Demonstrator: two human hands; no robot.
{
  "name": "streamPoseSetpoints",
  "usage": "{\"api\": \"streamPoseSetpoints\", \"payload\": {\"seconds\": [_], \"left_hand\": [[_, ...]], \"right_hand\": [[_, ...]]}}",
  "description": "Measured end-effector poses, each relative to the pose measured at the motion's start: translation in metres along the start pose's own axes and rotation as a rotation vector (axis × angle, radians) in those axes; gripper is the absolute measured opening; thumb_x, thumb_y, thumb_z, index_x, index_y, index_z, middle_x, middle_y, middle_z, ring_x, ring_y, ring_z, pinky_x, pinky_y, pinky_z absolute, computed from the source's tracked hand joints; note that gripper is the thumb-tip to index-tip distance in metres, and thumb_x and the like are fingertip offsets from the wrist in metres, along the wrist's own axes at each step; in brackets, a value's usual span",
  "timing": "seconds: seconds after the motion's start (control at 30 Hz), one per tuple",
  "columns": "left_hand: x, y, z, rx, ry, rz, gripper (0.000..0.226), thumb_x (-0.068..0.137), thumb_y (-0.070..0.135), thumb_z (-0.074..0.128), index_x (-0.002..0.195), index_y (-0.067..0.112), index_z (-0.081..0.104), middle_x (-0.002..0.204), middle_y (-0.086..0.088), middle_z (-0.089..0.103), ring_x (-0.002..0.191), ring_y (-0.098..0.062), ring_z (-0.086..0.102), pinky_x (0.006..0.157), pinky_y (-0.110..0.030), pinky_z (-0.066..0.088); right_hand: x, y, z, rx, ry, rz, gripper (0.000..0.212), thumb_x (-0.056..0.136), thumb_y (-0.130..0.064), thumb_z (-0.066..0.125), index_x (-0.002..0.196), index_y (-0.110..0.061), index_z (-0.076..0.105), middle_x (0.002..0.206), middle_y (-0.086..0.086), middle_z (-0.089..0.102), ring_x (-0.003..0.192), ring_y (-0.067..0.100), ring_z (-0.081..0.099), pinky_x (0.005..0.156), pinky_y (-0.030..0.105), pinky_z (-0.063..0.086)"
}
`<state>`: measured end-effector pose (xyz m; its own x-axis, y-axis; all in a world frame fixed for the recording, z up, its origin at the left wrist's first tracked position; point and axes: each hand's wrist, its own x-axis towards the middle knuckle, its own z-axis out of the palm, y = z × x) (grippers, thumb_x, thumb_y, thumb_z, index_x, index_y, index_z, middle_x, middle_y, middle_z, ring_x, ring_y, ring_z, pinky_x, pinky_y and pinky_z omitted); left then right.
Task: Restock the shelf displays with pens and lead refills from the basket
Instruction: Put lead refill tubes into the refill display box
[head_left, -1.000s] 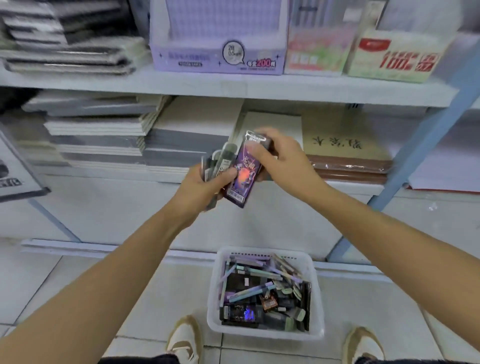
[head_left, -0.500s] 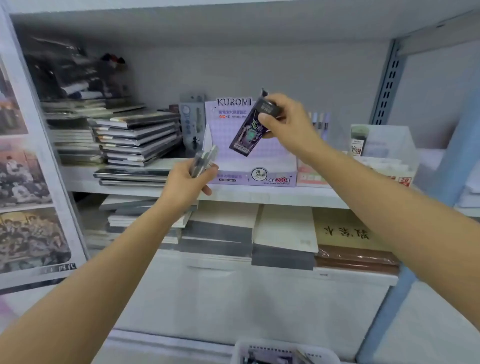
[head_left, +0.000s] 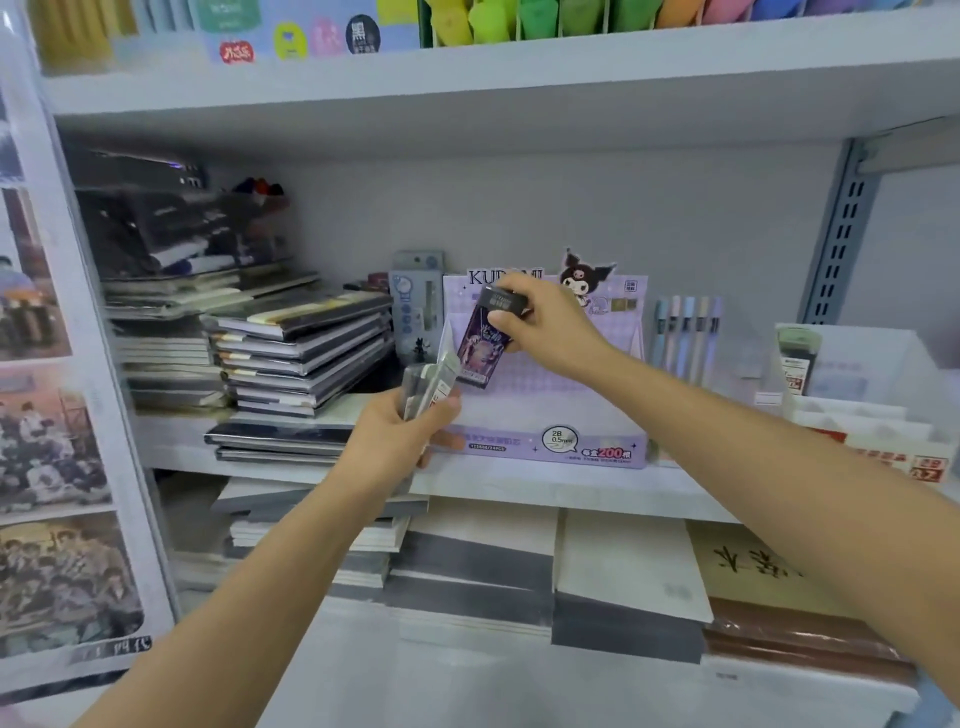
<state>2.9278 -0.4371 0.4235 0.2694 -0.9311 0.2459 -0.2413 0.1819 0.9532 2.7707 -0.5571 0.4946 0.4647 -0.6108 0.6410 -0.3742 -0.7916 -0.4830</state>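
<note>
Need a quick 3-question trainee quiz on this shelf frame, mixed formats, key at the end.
1. True or false: the right hand pinches the purple refill case in front of the Kuromi display box.
2. The left hand holds: A) nothing B) a bundle of packets C) a notebook.
3. Fill in: the pastel pens stand to the ___ of the display box.
Key: 1 true; 2 B; 3 right.

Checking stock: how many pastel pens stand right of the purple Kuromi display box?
5. The pastel pens stand upright side by side on the middle shelf, between the purple display box and the white tiered box. More may be hidden behind them.
</note>
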Motion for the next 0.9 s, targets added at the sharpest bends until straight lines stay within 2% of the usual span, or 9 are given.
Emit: {"api": "streamPoseSetpoints", "payload": {"seconds": [0.1,0.2,0.27,0.4,0.47,0.53,0.7,0.8,0.9], "left_hand": [[0.005,0.000,-0.001,-0.056,0.026,-0.089,0.033,0.092,0.027,0.064,0.111,0.000,0.060,0.081,-0.016,0.074,0.065,-0.030,0.065,0.053,-0.030,0.036],[0.005,0.003,0.000,-0.085,0.035,-0.101,0.035,0.093,0.021,0.063,0.113,-0.008,0.058,0.099,-0.027,0.069,0.060,-0.017,0.069,0.051,-0.029,0.037],[0.003,0.004,0.001,-0.078,0.030,-0.099,0.034,0.093,0.020,0.063,0.111,-0.008,0.058,0.103,-0.029,0.068,0.053,-0.012,0.067,0.046,-0.025,0.037],[0.001,0.005,0.000,-0.060,0.029,-0.110,0.031,0.093,0.023,0.063,0.108,-0.004,0.060,0.095,-0.026,0.070,0.041,-0.007,0.059,0.033,-0.016,0.032],[0.001,0.006,0.000,-0.068,0.020,-0.110,0.028,0.092,0.025,0.064,0.106,0.001,0.061,0.086,-0.020,0.073,0.048,-0.011,0.061,0.042,-0.020,0.038],[0.001,0.006,0.000,-0.079,0.013,-0.108,0.027,0.091,0.026,0.065,0.106,0.003,0.062,0.078,-0.014,0.074,0.063,-0.020,0.066,0.054,-0.027,0.042],[-0.001,0.006,0.007,-0.108,0.028,-0.107,0.022,0.091,0.023,0.066,0.103,0.005,0.062,0.070,-0.002,0.070,0.067,-0.019,0.071,0.050,-0.024,0.043],[-0.002,0.007,0.008,-0.102,0.020,-0.121,0.024,0.091,0.023,0.066,0.105,0.005,0.061,0.075,-0.005,0.070,0.069,-0.020,0.071,0.048,-0.023,0.039],[-0.004,0.007,0.005,-0.132,0.013,-0.118,0.017,0.091,0.022,0.066,0.100,0.008,0.062,0.081,-0.006,0.070,0.069,-0.019,0.072,0.045,-0.021,0.039]], "right_hand": [[0.000,0.008,0.007,-0.093,-0.044,-0.023,0.016,0.093,-0.010,0.059,0.107,-0.003,0.061,0.099,0.013,0.066,0.093,0.030,0.063,0.082,0.048,0.052],[0.001,0.013,0.010,-0.135,-0.068,-0.043,0.015,0.093,-0.010,0.058,0.107,-0.003,0.062,0.098,0.013,0.067,0.091,0.030,0.062,0.082,0.047,0.051],[0.004,0.013,0.011,-0.148,-0.092,-0.046,0.015,0.093,-0.011,0.058,0.106,-0.004,0.062,0.097,0.013,0.066,0.091,0.030,0.062,0.082,0.047,0.051],[0.013,0.009,0.010,-0.186,-0.180,-0.067,0.013,0.093,-0.013,0.059,0.104,-0.006,0.061,0.092,0.007,0.063,0.081,0.021,0.060,0.078,0.040,0.051],[0.016,0.007,0.008,-0.215,-0.203,-0.101,0.008,0.093,-0.015,0.060,0.100,-0.011,0.060,0.089,0.002,0.061,0.075,0.016,0.054,0.074,0.032,0.046],[0.018,0.007,0.006,-0.230,-0.225,-0.110,0.005,0.094,-0.015,0.060,0.098,-0.016,0.058,0.090,0.000,0.060,0.080,0.016,0.053,0.073,0.030,0.043],[0.015,0.011,0.013,-0.304,-0.308,-0.056,0.014,0.096,-0.016,0.057,0.106,-0.007,0.058,0.094,0.006,0.061,0.085,0.023,0.053,0.073,0.032,0.040],[0.011,0.012,0.019,-0.262,-0.260,-0.039,0.021,0.094,-0.014,0.060,0.114,-0.012,0.053,0.093,0.003,0.063,0.077,0.019,0.055,0.069,0.029,0.044],[0.003,0.015,0.021,-0.103,-0.081,-0.021,0.033,0.085,-0.009,0.070,0.110,-0.016,0.050,0.091,0.001,0.062,0.075,0.021,0.059,0.067,0.030,0.050]]}}
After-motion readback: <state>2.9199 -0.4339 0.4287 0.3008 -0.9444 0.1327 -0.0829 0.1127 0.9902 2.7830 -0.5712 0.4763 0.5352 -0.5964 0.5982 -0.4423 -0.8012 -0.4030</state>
